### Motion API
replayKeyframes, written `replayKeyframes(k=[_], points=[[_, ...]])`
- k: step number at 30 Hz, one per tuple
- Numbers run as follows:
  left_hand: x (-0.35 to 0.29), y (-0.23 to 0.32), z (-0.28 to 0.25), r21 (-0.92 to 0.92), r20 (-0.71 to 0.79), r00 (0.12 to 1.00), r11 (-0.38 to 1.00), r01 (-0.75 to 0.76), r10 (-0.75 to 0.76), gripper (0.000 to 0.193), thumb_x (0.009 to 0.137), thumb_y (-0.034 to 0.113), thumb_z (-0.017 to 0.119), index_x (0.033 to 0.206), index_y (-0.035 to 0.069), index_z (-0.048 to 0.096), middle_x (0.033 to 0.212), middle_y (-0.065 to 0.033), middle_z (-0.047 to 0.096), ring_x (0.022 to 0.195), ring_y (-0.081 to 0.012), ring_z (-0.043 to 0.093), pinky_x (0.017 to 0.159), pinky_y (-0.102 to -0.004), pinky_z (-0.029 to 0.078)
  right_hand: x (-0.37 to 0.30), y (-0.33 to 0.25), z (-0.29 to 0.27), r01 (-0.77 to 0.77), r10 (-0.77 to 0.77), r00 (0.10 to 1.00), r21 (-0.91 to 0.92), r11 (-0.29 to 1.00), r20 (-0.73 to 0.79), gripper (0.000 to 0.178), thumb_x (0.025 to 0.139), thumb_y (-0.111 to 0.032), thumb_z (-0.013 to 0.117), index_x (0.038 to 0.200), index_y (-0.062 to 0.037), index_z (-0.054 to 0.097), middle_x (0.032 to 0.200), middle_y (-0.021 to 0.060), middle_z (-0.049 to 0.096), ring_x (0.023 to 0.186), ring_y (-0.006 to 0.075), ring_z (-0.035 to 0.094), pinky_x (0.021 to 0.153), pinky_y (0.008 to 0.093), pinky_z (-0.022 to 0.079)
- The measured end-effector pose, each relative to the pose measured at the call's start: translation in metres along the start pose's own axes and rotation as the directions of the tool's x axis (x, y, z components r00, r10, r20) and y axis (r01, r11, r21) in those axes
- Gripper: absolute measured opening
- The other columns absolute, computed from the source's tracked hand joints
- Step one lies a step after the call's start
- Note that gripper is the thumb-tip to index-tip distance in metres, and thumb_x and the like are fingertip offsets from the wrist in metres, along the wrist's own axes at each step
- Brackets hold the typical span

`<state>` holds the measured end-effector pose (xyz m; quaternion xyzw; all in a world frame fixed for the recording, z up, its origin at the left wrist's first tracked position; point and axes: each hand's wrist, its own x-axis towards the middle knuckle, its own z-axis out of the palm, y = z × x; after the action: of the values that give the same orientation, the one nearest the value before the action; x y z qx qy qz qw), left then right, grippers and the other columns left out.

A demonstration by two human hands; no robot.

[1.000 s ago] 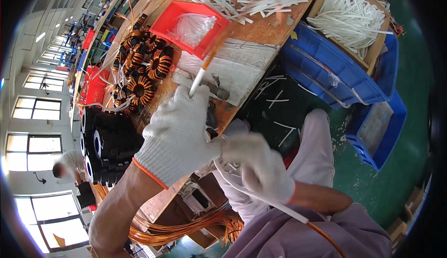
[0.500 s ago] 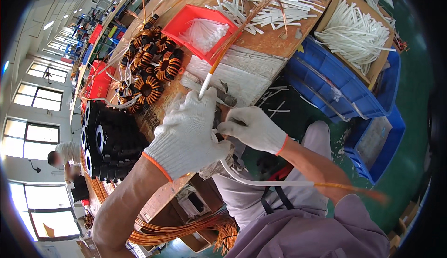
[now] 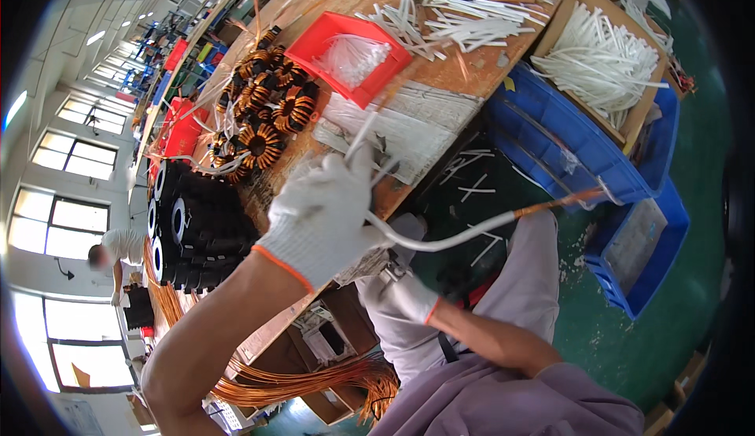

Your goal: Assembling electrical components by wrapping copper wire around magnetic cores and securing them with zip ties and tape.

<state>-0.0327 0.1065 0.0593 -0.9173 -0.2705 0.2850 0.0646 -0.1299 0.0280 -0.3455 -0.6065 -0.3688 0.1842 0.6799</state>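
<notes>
My left hand (image 3: 318,212), in a white knit glove with an orange cuff, is closed around a white-sleeved copper wire (image 3: 448,242) at the front corner of the table. One white end sticks up past the fingers; the other curves out to the right and ends in bare copper. Lower down, by the table edge above my lap, my gloved right hand (image 3: 405,296) is smeared by motion. Its fingers are beside a small grey metal piece (image 3: 395,269); whether it grips that piece is unclear.
Wound copper coils (image 3: 259,145) and a red bin (image 3: 342,58) of white pieces lie on the wooden table, with loose white tubes (image 3: 480,27) beyond. Stacked black rings (image 3: 197,231) stand left. Blue crates (image 3: 558,145) with a carton (image 3: 598,58) of white tubes stand right.
My right hand has dropped from beside the left hand to the table edge near my lap. The wire's copper end has swung upward, and the copper length above my left hand no longer shows clearly.
</notes>
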Motion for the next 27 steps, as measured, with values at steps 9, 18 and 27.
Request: replayKeyframes(k=[9,18,27], points=[[0.009,-0.024,0.069,0.222,-0.612,0.778,0.975,0.000,0.139,0.069,0.089,0.020,0.068,0.144,-0.017,0.050,0.081,-0.0092,0.055,0.049,-0.0214,0.056,0.032,-0.0435,0.035,0.147,-0.159,-0.149,-0.057,0.066,0.998,-0.268,0.962,0.022,0.046,0.104,-0.039,0.072,0.074,-0.0050,0.073,0.064,0.0130,0.069,0.056,0.0284,0.070,0.052,0.0379,0.050],[-0.069,-0.088,0.097,-0.344,-0.849,0.498,0.898,-0.275,-0.173,0.063,0.092,-0.003,0.069,0.148,-0.008,0.041,0.106,-0.0293,0.069,0.077,-0.0416,0.077,0.059,-0.0444,0.062,0.022,-0.179,-0.109,0.179,-0.039,0.721,-0.132,0.975,0.692,0.026,0.099,-0.040,0.077,0.096,-0.0139,0.079,0.074,0.0098,0.074,0.064,0.0311,0.074,0.056,0.0416,0.056],[-0.048,-0.331,0.048,-0.903,-0.423,0.527,0.391,-0.177,-0.737,0.074,0.102,0.069,0.062,0.103,-0.004,0.071,0.085,-0.0098,0.072,0.085,-0.0151,0.071,0.074,-0.0337,0.056,0.007,-0.155,-0.115,0.208,0.116,0.611,-0.300,0.931,0.783,0.023,0.100,-0.042,0.075,0.095,-0.0195,0.075,0.070,0.0080,0.072,0.066,0.0330,0.074,0.057,0.0467,0.056]])
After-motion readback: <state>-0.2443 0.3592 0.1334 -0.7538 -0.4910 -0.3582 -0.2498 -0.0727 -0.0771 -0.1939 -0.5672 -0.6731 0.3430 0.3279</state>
